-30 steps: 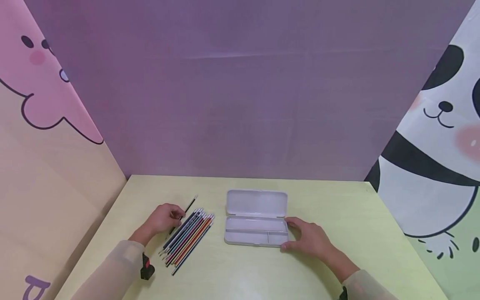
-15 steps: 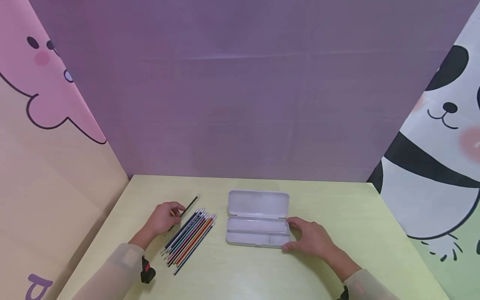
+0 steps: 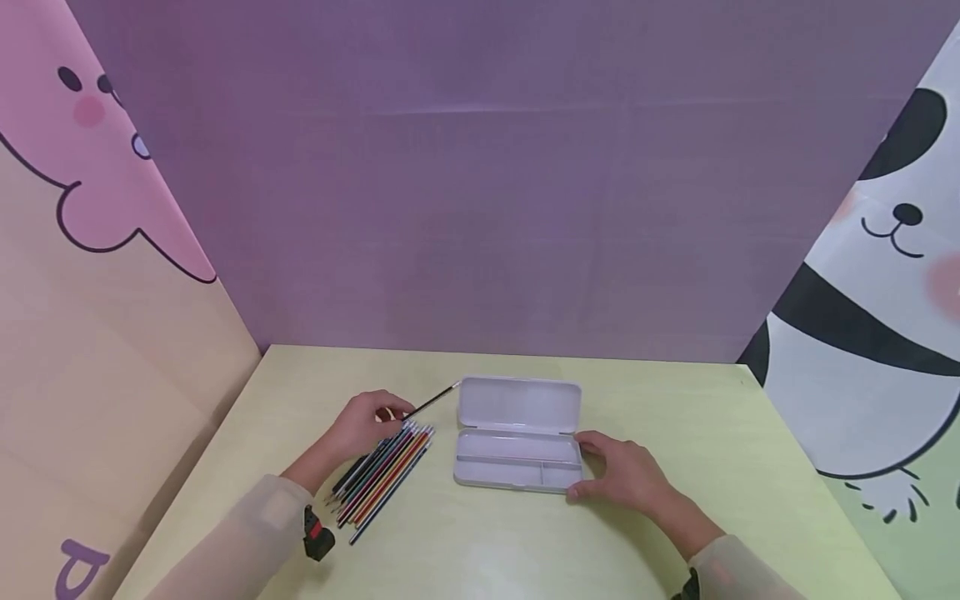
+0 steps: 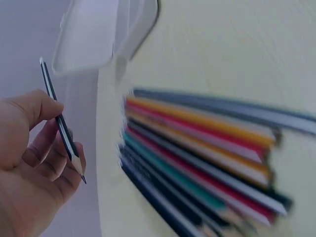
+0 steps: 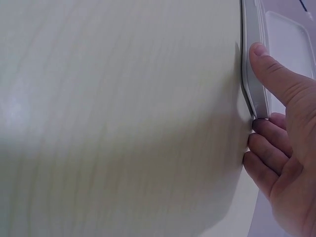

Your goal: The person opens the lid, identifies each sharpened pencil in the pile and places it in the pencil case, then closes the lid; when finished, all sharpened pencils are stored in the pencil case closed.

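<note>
Before the open case spreads a pale, grained table. Left of it lie pencils; near them, the left hand pinches one pencil. The right hand grips the case's right end. Behind it rises a purple backdrop between cartoon walls.

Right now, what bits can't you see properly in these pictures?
Head view: the lower end of the held pencil, hidden by the left fingers.
Head view: part of the wall panda, cut off by the right edge.
Left wrist view: any writing on the pencil pile, too blurred to read.
Left wrist view: part of the white case, cut off by the top edge.
</note>
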The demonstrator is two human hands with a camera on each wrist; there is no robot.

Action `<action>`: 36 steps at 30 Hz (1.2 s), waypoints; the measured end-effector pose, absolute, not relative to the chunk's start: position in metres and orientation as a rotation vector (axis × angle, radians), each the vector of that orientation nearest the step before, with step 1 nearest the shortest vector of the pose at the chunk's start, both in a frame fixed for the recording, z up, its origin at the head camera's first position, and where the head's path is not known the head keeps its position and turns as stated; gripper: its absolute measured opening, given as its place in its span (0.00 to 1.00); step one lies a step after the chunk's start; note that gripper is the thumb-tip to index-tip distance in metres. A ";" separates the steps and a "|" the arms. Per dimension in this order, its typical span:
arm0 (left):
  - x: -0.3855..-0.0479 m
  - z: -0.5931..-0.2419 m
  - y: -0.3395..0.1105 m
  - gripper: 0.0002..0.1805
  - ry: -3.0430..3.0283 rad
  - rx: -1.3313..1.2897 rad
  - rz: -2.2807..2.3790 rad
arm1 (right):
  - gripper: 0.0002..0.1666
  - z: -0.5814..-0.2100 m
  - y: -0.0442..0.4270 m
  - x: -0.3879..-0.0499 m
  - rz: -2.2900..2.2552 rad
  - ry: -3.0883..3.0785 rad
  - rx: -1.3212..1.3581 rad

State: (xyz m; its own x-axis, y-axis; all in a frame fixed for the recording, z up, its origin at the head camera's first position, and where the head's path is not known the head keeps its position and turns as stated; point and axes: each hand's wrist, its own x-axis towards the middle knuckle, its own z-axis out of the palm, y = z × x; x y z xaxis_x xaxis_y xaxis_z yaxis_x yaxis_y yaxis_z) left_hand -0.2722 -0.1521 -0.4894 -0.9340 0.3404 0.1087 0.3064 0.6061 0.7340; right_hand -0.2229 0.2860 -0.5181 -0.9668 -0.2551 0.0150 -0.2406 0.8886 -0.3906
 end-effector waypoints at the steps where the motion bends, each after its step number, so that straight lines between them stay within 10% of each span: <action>1: -0.273 -0.487 -0.146 0.13 2.767 0.581 1.251 | 0.57 -0.518 0.286 -0.223 -0.616 3.017 -0.394; 36: -0.296 -0.511 0.006 0.10 2.639 0.938 0.872 | 0.56 -0.516 0.285 -0.220 -0.628 3.020 -0.383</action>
State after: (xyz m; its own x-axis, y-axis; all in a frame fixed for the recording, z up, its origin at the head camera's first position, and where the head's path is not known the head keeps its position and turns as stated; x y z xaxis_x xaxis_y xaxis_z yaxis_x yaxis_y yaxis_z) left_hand -0.2956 0.0064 -0.5108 -0.7763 0.6304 0.0025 0.5077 0.6229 0.5952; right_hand -0.2200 0.2854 -0.5157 -0.9690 -0.2464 0.0174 -0.2329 0.8880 -0.3966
